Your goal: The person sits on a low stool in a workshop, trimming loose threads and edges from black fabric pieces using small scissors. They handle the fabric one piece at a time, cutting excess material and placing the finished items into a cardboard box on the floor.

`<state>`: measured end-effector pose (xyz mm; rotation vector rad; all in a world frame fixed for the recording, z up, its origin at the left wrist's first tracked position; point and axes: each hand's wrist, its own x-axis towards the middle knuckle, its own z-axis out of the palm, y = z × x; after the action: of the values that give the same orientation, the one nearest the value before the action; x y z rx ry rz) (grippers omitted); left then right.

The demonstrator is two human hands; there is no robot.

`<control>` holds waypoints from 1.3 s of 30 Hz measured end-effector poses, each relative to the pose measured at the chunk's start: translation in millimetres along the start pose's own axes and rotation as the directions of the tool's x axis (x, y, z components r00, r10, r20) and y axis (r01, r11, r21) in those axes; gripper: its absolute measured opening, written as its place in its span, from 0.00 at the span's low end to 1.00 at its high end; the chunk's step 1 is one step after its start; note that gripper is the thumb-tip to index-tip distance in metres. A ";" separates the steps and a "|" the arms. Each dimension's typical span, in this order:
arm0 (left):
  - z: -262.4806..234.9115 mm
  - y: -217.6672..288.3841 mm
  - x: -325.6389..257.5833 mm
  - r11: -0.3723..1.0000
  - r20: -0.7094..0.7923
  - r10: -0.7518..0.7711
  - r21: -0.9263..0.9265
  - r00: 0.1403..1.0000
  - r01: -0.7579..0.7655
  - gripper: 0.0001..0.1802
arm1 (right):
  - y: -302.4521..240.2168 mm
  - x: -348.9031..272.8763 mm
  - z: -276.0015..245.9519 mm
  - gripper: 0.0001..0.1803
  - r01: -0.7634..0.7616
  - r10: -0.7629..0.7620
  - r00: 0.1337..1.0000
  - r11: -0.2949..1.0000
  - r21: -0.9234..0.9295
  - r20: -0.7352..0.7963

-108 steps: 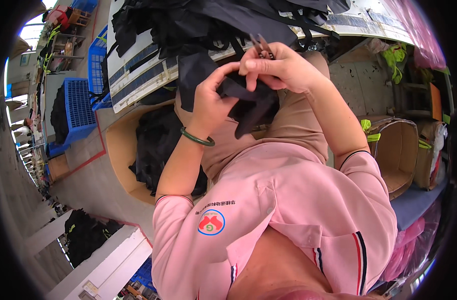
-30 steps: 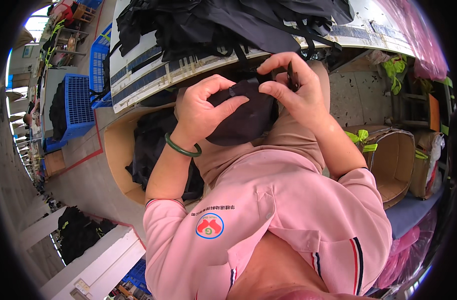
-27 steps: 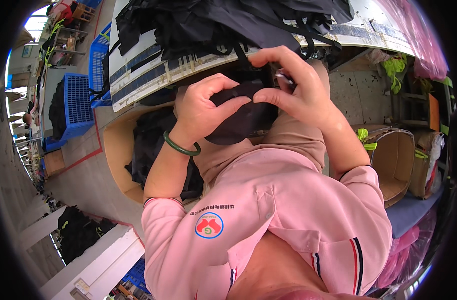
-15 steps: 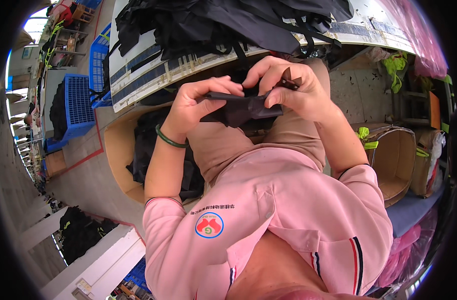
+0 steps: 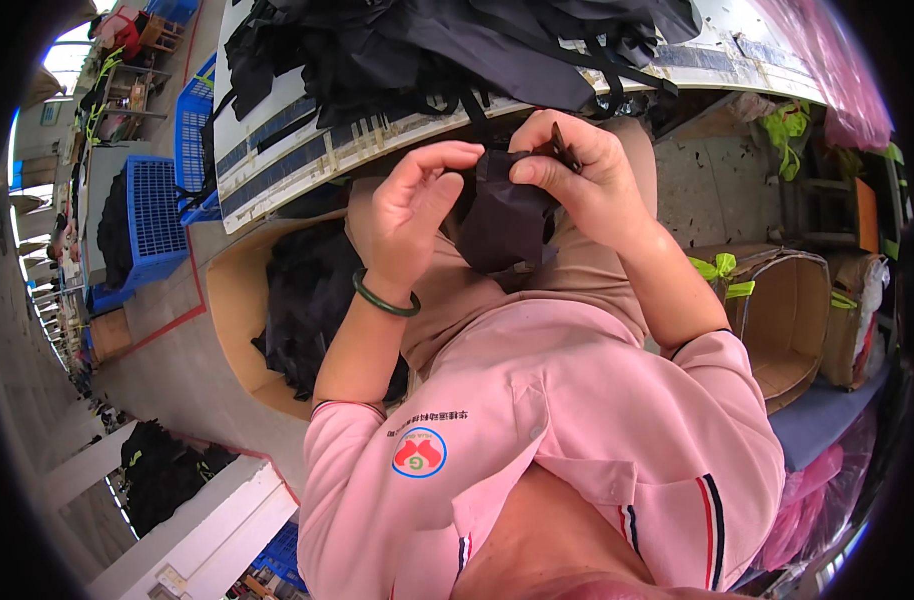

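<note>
A small black fabric piece (image 5: 502, 222) hangs between my hands, above my lap and in front of the table edge. My right hand (image 5: 592, 175) pinches its top edge between thumb and forefinger. Tucked in that same hand is a dark, pointed tool that looks like thread snips (image 5: 565, 150). My left hand (image 5: 414, 200), with a green bangle at the wrist, has its fingertips at the upper left corner of the fabric. The thumb is bent in close to it, and the exact grip there is partly hidden.
Black fabric pieces (image 5: 407, 55) are heaped on the taped white table (image 5: 267, 170) ahead. By my left leg stands a cardboard box (image 5: 239, 320) with black fabric inside. Blue crates (image 5: 157, 215) stand further left. An open cardboard box (image 5: 782, 320) is on the right.
The fabric was stretched sideways between both hands; now it hangs down lower and fuller. My left hand has turned more upright, its thumb off the front of the fabric.
</note>
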<state>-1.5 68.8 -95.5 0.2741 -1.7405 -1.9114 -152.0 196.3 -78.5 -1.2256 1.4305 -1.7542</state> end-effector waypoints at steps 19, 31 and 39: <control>12.4 -3.6 -16.4 0.967 -0.144 -0.066 -0.253 0.987 0.028 0.08 | -4.4 -4.2 13.4 0.09 -0.421 0.416 0.905 0.842 0.338 0.091; 8.7 -4.6 -15.7 0.971 0.052 -0.058 -0.230 0.997 0.068 0.06 | 27.0 -9.0 4.8 0.06 -0.700 0.545 0.706 0.442 0.560 0.453; 12.6 -7.7 -21.2 0.989 -0.082 0.001 -0.150 0.997 -0.013 0.08 | 16.9 -7.9 0.1 0.13 -0.387 0.375 0.911 0.921 0.044 0.170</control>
<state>8.1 90.7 -105.4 0.2856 -1.5335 -1.9858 -150.6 198.4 -97.0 -0.9441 1.3851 -1.3992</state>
